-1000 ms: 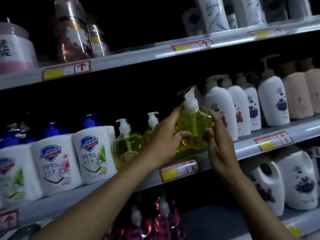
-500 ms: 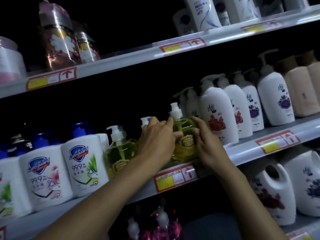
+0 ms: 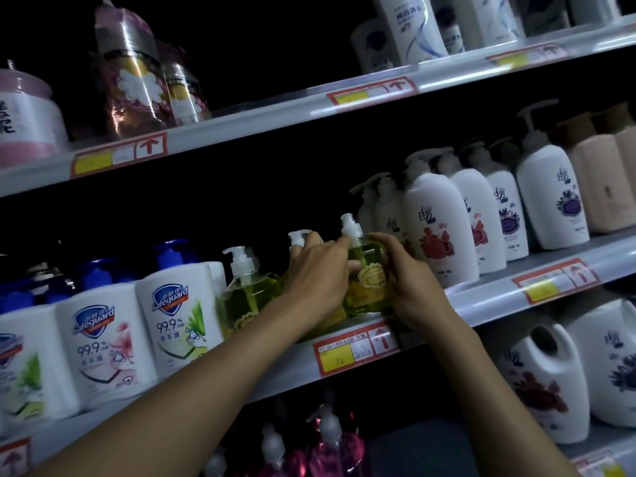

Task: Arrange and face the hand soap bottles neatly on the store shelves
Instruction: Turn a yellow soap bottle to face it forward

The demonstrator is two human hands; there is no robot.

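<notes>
A yellow-green hand soap bottle [image 3: 366, 280] with a white pump stands upright on the middle shelf [image 3: 488, 297], its gold label facing me. My left hand [image 3: 318, 273] grips its left side and my right hand [image 3: 406, 280] grips its right side. Another yellow-green pump bottle [image 3: 246, 297] stands to the left, and a third one's white pump [image 3: 296, 238] shows behind my left hand, its body hidden. White Safeguard bottles [image 3: 179, 315] with blue pumps stand further left.
Tall white pump bottles [image 3: 437, 228] stand close to the right of the held bottle. Beige bottles [image 3: 599, 180] are at far right. Pink pump bottles [image 3: 327, 449] and white jugs [image 3: 547, 383] fill the lower shelf. The upper shelf holds wrapped jars [image 3: 134, 77] and white bottles.
The yellow-green bottle came down from mid-air onto the middle shelf. Both hands stayed on it and now its gold label faces front.
</notes>
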